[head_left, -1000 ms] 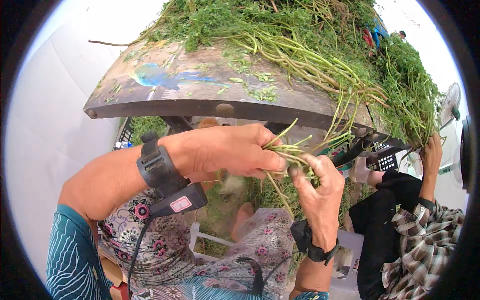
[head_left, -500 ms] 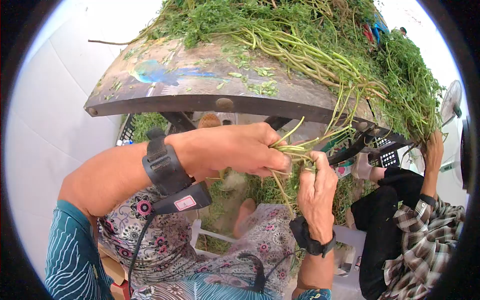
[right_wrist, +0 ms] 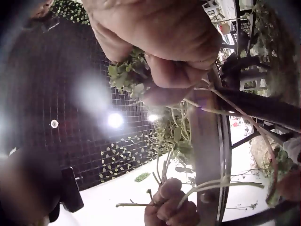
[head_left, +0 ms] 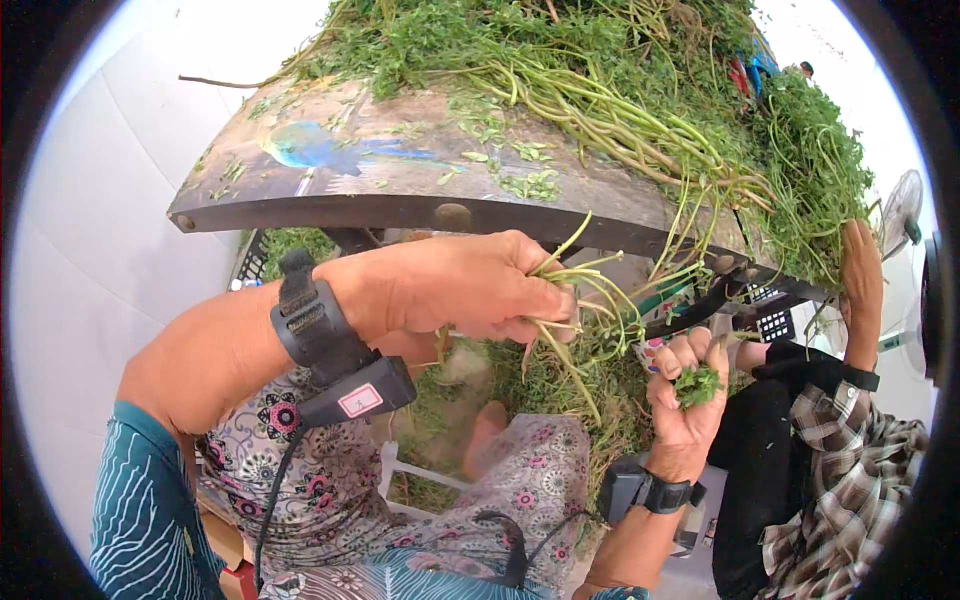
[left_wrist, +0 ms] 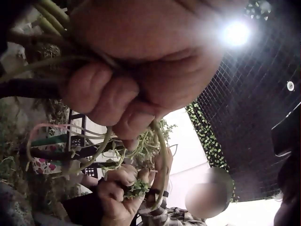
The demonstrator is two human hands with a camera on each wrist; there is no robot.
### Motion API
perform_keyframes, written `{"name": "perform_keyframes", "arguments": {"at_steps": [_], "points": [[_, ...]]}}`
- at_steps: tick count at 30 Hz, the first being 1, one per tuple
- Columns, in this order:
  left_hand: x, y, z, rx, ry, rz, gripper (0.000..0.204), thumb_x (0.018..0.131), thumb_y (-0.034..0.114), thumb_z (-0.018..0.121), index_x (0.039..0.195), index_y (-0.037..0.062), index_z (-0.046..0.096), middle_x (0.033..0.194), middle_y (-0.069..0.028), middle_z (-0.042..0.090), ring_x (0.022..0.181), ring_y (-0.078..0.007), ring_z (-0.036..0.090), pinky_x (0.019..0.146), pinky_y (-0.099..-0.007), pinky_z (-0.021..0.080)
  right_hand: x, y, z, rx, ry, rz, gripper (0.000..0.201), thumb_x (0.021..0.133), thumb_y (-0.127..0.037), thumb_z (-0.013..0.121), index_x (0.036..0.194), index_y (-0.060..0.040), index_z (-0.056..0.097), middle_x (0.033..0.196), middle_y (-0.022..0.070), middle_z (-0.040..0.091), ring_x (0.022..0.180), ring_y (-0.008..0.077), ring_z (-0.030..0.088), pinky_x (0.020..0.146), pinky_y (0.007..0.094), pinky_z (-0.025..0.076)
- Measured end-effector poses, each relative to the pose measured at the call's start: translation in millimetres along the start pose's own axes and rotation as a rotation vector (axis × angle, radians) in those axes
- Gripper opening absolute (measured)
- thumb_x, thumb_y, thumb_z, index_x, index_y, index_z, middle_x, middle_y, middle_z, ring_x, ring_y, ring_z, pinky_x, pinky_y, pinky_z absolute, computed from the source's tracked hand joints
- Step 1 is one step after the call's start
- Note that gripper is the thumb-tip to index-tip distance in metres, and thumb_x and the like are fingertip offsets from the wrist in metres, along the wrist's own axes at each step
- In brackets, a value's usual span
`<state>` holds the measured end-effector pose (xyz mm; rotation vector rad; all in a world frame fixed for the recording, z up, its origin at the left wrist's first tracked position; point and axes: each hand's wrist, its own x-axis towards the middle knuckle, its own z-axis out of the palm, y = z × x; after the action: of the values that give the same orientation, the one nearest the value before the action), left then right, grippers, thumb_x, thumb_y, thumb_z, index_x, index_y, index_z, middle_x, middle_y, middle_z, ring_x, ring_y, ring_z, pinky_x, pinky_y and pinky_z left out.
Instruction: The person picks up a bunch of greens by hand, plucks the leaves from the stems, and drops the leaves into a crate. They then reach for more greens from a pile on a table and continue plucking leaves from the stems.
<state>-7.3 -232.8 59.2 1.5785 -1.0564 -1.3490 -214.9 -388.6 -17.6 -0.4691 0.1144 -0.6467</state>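
Note:
My left hand (head_left: pixel 460 290) grips a small bunch of green stems (head_left: pixel 592 283) in front of the table edge, their cut-looking ends fanning out past the thumb. Some of those stems hang down to the right. Apart from it, lower and to the right, my right hand (head_left: pixel 690 410) has its fingers curled round a leafy sprig (head_left: pixel 698 387). The right wrist view shows the leaves (right_wrist: pixel 129 75) poking out between fingers and palm, and a thin stem (right_wrist: pixel 244 113) trailing from that hand. Curled fingers (left_wrist: pixel 101 92) of the left hand fill the upper left wrist view.
A wooden table (head_left: pixel 350 190) bears a big heap of greens (head_left: pixel 600 60), with a row of long stems (head_left: pixel 620 125) near its front. Another person's hand (head_left: pixel 860 275) touches the heap at right. A crate (head_left: pixel 775 315) stands beneath; greens litter the floor.
My right hand has pulled away from the left hand's bunch, rightward and a little down, and has turned to show a leafy sprig in its fingers. The left hand has barely moved.

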Motion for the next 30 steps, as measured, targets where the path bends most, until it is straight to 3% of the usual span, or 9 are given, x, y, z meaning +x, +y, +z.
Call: {"name": "perform_keyframes", "arguments": {"at_steps": [4,8,13,16,19,22,23,25,30], "points": [[-1.0,-2.2,-1.2,0.05,-0.047,-0.006,0.028,0.088,0.025,0.051,0.065,0.0098,0.053,0.052,0.01,0.036,0.046,-0.001,0.032,0.042,-0.0202,0.023,-5.3,8.3,24.8,-0.506,0.135,-0.188,0.014,0.085,-0.014,0.057,0.089,-0.0036,0.048,0.061,-0.0035,0.036,0.051,0.0071,0.035,0.041,0.0213,0.029],[0.3,5.6,4.2,0.108,-0.044,-0.063,0.028,0.088,0.027,0.051,0.066,0.0094,0.052,0.052,0.0105,0.035,0.047,-0.001,0.031,0.042,-0.0201,0.023,-7.8,12.8,47.0,-1.127,0.175,-0.288,0.013,0.08,-0.007,0.056,0.092,-0.0012,0.059,0.069,-0.0002,0.054,0.058,0.0073,0.049,0.052,0.0212,0.04],[-1.7,2.5,5.9,0.081,-0.07,-0.038,0.028,0.087,0.029,0.052,0.068,0.0086,0.054,0.054,0.0106,0.035,0.049,-0.0007,0.032,0.043,-0.0199,0.024,4.4,21.6,52.5,-1.726,-0.073,-0.496,0.022,0.067,0.002,0.057,0.089,-0.0001,0.06,0.081,0.0126,0.059,0.074,0.0231,0.057,0.069,0.0299,0.044],[-3.9,6.5,7.3,0.073,-0.086,-0.03,0.027,0.087,0.03,0.051,0.071,0.0084,0.056,0.055,0.0105,0.036,0.049,-0.0008,0.032,0.044,-0.0198,0.024,5.7,25.0,49.8,-1.758,-0.1,-0.558,0.019,0.068,0.002,0.055,0.087,0.0009,0.058,0.079,0.0116,0.058,0.075,0.0215,0.057,0.07,0.0306,0.045],[-4.2,3.5,9.0,0.109,-0.037,-0.085,0.027,0.087,0.032,0.052,0.076,0.0076,0.058,0.06,0.0085,0.039,0.053,-0.0019,0.035,0.047,-0.0205,0.027,7.0,31.2,46.0,-1.625,0.098,-0.442,0.016,0.073,-0.001,0.054,0.089,-0.0004,0.056,0.077,0.0089,0.057,0.07,0.0166,0.055,0.062,0.0282,0.044],[-3.4,-1.5,3.1,0.073,-0.065,-0.091,0.03,0.086,0.034,0.053,0.084,0.0044,0.059,0.075,0.0026,0.05,0.066,-0.0053,0.044,0.058,-0.023,0.036,16.5,18.2,36.3,-0.782,0.251,-0.26,0.015,0.079,-0.007,0.052,0.093,-0.0024,0.054,0.078,0.0059,0.056,0.065,0.0107,0.051,0.054,0.023,0.041],[-3.8,-1.1,1.0,0.06,-0.078,-0.084,0.03,0.086,0.034,0.053,0.084,0.0043,0.059,0.075,0.0026,0.049,0.066,-0.0053,0.043,0.058,-0.023,0.036,17.6,14.7,30.2,-0.681,0.235,-0.259,0.017,0.081,-0.012,0.052,0.096,-0.0036,0.053,0.078,0.0036,0.055,0.061,0.0075,0.048,0.049,0.0194,0.037],[-4.5,6.5,1.9,0.041,-0.104,-0.057,0.03,0.089,0.032,0.05,0.074,0.0079,0.059,0.055,0.0102,0.035,0.049,-0.0009,0.031,0.043,-0.0202,0.023,13.6,14.8,27.7,-0.825,0.234,-0.178,0.02,0.08,-0.013,0.052,0.097,-0.002,0.054,0.079,0.0028,0.055,0.064,0.0077,0.049,0.052,0.0202,0.039],[-1.9,5.0,2.3,0.161,-0.133,0.043,0.03,0.09,0.031,0.049,0.073,0.0079,0.057,0.054,0.0102,0.034,0.049,-0.0009,0.031,0.043,-0.0205,0.023,2.9,26.1,42.5,-1.228,0.088,-0.01,0.023,0.076,-0.011,0.057,0.095,0.0005,0.061,0.08,-0.0012,0.058,0.071,0.0067,0.05,0.065,0.022,0.043]]}}
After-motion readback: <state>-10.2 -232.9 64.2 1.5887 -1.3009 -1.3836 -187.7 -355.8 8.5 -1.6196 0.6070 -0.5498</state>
